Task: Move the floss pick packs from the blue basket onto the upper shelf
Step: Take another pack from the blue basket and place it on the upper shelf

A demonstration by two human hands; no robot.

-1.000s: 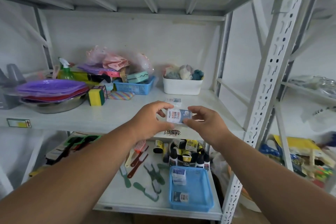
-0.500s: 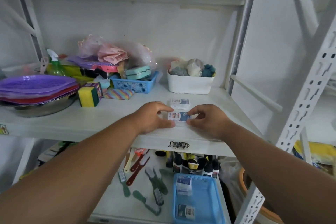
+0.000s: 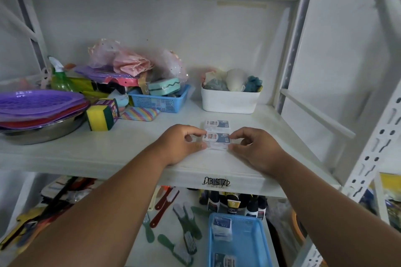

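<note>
Held pack (image 3: 217,137): up in the air in front of the shelf edge a second ago, now down on the upper shelf (image 3: 130,151), just in front of the pack (image 3: 217,124) already lying there.
Left hand (image 3: 182,145): has come down with it, heel on the shelf, fingers pinching the pack's left end.
Right hand (image 3: 253,147): lowered too, pinching the right end.

White metal upper shelf (image 3: 91,154): left hand (image 3: 180,145) and right hand (image 3: 256,147) pinched one small clear floss pick pack (image 3: 217,138) at its ends, a second pack (image 3: 217,124) just behind. Blue plastic mesh basket (image 3: 258,243) below held two more packs.
</note>
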